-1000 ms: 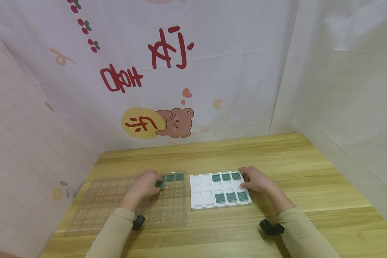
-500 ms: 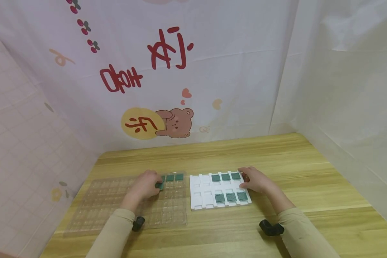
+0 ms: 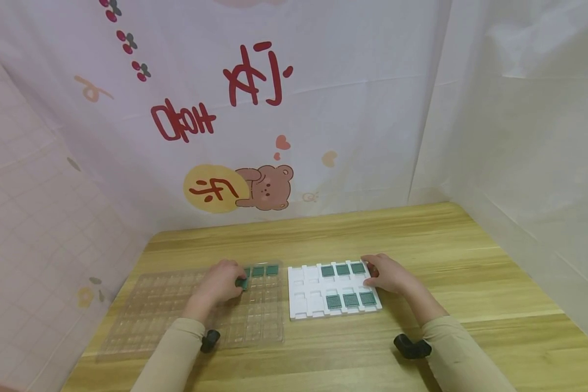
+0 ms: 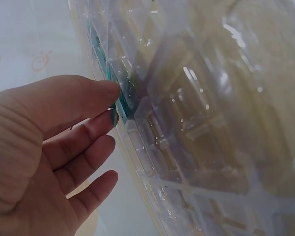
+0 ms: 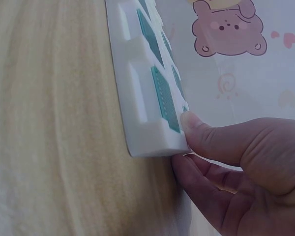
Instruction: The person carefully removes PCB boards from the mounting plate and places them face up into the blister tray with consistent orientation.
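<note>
My left hand is over the clear plastic tray, pinching a small green circuit board between thumb and fingertips. In the left wrist view the thumb and index finger meet on the board's edge, beside a tray pocket, while the other fingers are loosely bent. To the right lies a white tray holding several green boards in two rows. Its right end is gripped by my right hand; the right wrist view has the thumb on the top edge and the fingers against the side.
Two more green boards sit in the clear tray's far right pockets, and another is partly behind my left fingers. The white tray's pockets at its left end hold no boards. Both trays rest on a wooden table, with printed cloth hanging behind it.
</note>
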`<state>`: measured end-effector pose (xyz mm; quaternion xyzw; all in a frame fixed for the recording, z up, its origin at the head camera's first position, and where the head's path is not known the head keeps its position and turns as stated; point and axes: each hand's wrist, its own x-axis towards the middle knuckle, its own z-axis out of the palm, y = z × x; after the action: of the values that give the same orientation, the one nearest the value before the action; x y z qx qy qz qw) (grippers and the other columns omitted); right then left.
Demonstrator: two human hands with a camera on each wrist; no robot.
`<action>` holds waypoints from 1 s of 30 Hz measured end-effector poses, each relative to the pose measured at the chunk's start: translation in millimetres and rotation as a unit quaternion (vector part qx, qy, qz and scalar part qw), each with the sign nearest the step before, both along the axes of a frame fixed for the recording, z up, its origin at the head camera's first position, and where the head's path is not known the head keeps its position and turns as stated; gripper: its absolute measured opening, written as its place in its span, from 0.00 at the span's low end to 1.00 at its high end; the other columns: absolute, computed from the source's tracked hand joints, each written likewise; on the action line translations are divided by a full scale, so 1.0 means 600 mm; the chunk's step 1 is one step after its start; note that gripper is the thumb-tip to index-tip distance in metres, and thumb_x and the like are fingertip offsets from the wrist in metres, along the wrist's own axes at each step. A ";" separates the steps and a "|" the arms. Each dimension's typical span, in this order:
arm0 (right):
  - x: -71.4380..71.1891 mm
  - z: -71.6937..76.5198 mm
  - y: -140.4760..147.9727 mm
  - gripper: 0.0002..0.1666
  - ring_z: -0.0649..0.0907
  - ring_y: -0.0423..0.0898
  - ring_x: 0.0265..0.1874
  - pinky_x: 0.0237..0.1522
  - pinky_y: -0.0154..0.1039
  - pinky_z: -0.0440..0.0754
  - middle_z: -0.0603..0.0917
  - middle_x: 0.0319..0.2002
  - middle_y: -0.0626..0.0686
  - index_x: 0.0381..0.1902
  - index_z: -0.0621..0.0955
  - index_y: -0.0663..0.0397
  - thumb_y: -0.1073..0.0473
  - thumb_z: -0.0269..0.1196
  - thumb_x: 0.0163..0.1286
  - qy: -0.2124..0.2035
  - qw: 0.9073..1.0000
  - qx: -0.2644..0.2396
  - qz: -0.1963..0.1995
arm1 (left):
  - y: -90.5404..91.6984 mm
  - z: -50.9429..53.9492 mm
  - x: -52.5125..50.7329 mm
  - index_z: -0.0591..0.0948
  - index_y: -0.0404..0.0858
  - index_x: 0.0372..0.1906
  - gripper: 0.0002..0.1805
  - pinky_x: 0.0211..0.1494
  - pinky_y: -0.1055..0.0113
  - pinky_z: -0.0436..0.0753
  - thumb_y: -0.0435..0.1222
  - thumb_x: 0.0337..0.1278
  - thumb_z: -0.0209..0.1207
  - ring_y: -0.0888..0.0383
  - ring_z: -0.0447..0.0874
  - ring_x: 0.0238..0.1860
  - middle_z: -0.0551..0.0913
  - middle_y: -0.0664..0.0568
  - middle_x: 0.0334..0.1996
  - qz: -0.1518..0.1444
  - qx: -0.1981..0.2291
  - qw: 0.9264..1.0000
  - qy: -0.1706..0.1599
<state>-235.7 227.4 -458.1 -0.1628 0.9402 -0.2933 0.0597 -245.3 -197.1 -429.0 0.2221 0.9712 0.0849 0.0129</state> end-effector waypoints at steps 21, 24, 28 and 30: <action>-0.001 -0.002 0.001 0.37 0.77 0.50 0.39 0.45 0.48 0.78 0.78 0.44 0.59 0.64 0.71 0.73 0.63 0.72 0.60 0.001 1.000 -0.002 -0.002 | 0.003 0.004 -0.004 0.84 0.43 0.33 0.03 0.40 0.55 0.78 0.33 0.54 0.68 0.56 0.79 0.34 0.82 0.56 0.31 -0.023 0.040 0.999 0.023; -0.002 -0.005 0.003 0.37 0.78 0.50 0.39 0.45 0.48 0.78 0.78 0.44 0.59 0.64 0.71 0.74 0.63 0.72 0.60 0.004 1.000 -0.003 0.000 | 0.011 0.010 -0.002 0.85 0.43 0.37 0.05 0.39 0.56 0.78 0.34 0.55 0.67 0.57 0.78 0.34 0.82 0.56 0.32 -0.020 0.049 0.998 0.025; -0.002 -0.006 0.002 0.37 0.78 0.50 0.40 0.46 0.48 0.78 0.78 0.44 0.59 0.64 0.71 0.74 0.63 0.72 0.60 0.007 1.000 -0.003 0.002 | 0.023 0.018 0.005 0.87 0.40 0.44 0.11 0.44 0.54 0.80 0.35 0.55 0.66 0.57 0.79 0.38 0.84 0.54 0.37 -0.001 0.068 0.998 0.015; -0.002 -0.005 0.002 0.37 0.77 0.50 0.40 0.46 0.48 0.77 0.78 0.44 0.59 0.63 0.71 0.74 0.63 0.72 0.60 0.009 1.000 -0.002 0.002 | 0.029 0.021 0.009 0.87 0.40 0.48 0.14 0.46 0.55 0.80 0.35 0.56 0.66 0.58 0.80 0.39 0.85 0.53 0.40 0.002 0.081 0.997 0.015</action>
<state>-237.1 228.7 -461.2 -0.1673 0.9397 -0.2937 0.0519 -239.9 -179.6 -416.3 0.2217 0.9617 0.1601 -0.0204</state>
